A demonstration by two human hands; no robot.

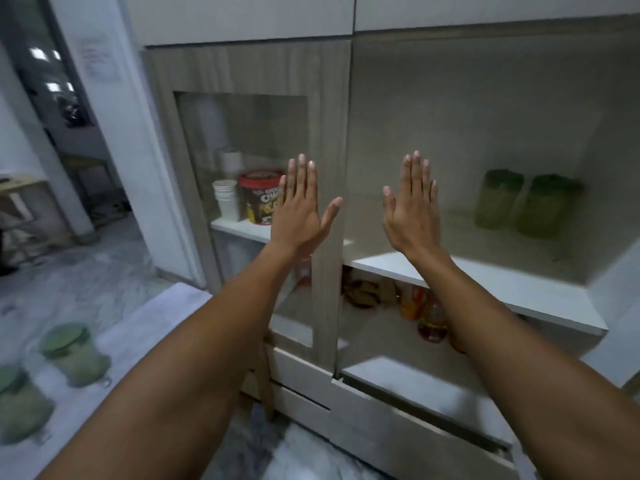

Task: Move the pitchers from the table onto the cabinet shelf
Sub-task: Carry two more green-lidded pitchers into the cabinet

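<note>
Two green-lidded pitchers stand on the marble table (152, 327) at the lower left: one pitcher (74, 355) further in, the other pitcher (19, 403) at the frame's left edge. Two more green pitchers, a left one (498, 199) and a right one (547, 206), stand side by side at the back right of the open cabinet shelf (485, 282). My left hand (299, 206) and my right hand (412, 209) are raised flat in front of the cabinet, fingers straight, palms away from me, both holding nothing.
Behind a glass cabinet door (263, 188) sit a stack of white cups (227, 199) and a red-lidded tub (259, 195). Bottles (431, 320) and packets stand on the lower shelf. Drawers (398, 410) lie below. An open doorway (69, 150) is at the left.
</note>
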